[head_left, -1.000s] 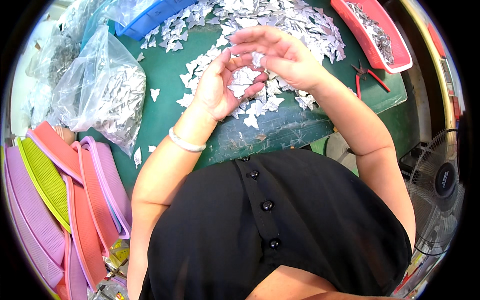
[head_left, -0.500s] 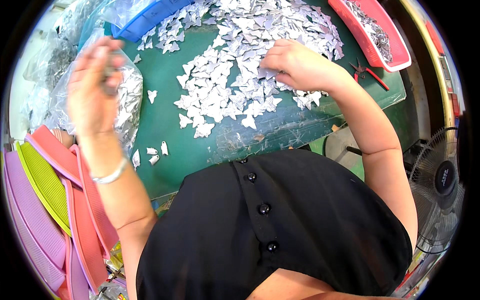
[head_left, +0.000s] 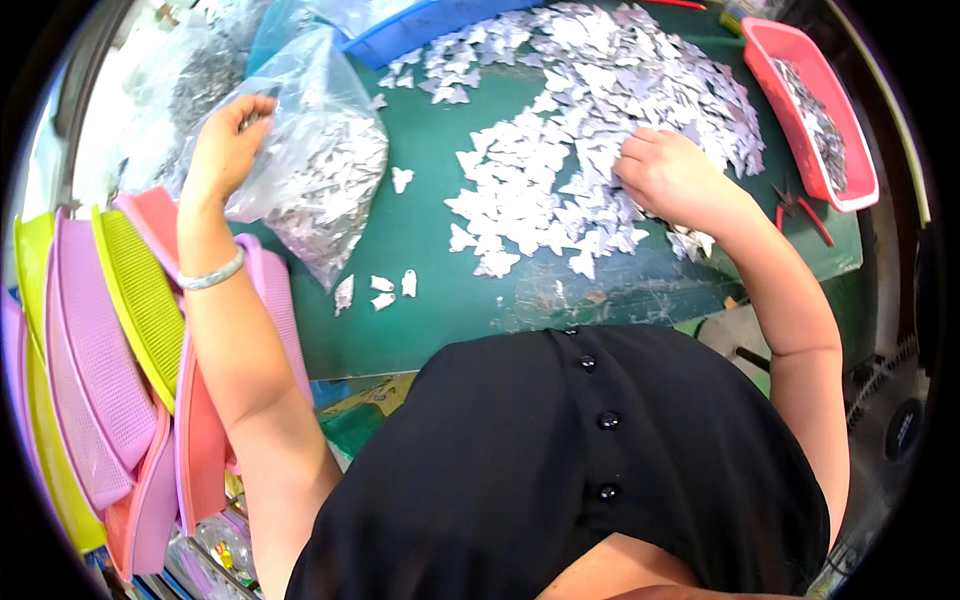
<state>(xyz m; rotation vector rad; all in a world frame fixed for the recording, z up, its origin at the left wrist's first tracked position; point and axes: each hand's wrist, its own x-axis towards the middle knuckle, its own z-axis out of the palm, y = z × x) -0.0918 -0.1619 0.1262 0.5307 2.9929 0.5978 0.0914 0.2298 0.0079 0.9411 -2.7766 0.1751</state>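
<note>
Silvery pieces (head_left: 600, 100) lie under right hand's (head_left: 672, 178) fingers — curled, like left hand's (head_left: 228, 150) — grips unclear.

Shot from the left of two wide fisheye cameras worn side by side on a person's head, the view looks steeply down over the wearer's black top (head_left: 530, 450), close in the lower middle, toward a green worktable (head_left: 430, 140) beyond. The left hand (head_left: 232, 150) and right hand (head_left: 672, 178) appear farther from the lens, on either side of center.
</note>
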